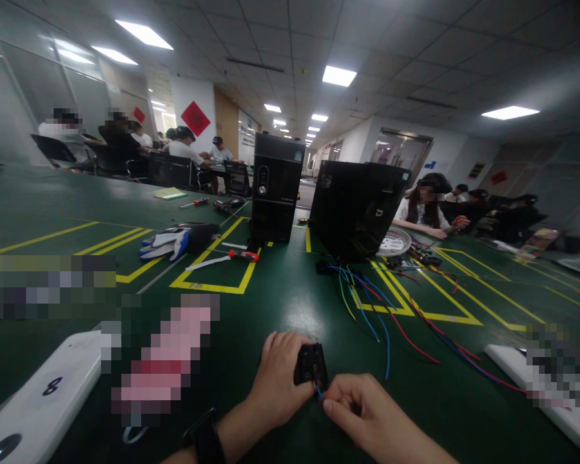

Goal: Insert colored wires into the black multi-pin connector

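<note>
In the head view, my left hand [283, 374] is closed around a small black plastic block [312, 362], its thumb along the near edge. What looks like a bit of brass-coloured metal shows in the middle of the block. My right hand [355, 403] pinches a short blue wire [319, 392] between thumb and fingertips. The far end of this wire meets the near side of the block; whether it is fixed inside, I cannot tell. Beyond my right hand, several loose coloured wires [367, 299] fan out from another black block [325, 267] on the green table.
Two black computer cases [278, 187] [352, 209] stand upright ahead. A red-handled screwdriver [244, 256], gloves [167, 243] and a white basket [395, 241] lie on the table [270, 306]. White devices [48, 393] flank me. A person [428, 209] sits at the right.
</note>
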Motion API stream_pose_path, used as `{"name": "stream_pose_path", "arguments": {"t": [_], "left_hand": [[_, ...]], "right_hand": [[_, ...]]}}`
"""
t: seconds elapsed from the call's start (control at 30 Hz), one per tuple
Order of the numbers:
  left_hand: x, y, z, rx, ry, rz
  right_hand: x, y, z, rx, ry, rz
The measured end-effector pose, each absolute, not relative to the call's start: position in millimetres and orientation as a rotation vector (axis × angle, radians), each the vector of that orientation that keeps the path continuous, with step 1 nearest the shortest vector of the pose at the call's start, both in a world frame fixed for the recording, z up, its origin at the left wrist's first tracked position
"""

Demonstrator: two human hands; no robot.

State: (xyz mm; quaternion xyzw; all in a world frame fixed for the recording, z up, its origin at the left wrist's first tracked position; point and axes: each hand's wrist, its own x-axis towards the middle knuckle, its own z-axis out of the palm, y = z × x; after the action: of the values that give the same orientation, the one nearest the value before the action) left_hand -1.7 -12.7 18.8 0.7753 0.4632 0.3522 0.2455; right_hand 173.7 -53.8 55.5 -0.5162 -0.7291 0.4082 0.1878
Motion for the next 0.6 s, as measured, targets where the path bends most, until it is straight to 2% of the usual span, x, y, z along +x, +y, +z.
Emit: {"name": "stream_pose_path", "arguments": {"t": [0.23, 0.6], "left_hand": [[-5, -14, 22, 2.121, 1.257, 0.947], [-3, -13, 18, 2.116, 1.271, 0.958]], "right_hand": [[182, -48, 60, -1.607, -2.101, 1.032], [188, -43, 68, -1.626, -2.029, 0.944]]}}
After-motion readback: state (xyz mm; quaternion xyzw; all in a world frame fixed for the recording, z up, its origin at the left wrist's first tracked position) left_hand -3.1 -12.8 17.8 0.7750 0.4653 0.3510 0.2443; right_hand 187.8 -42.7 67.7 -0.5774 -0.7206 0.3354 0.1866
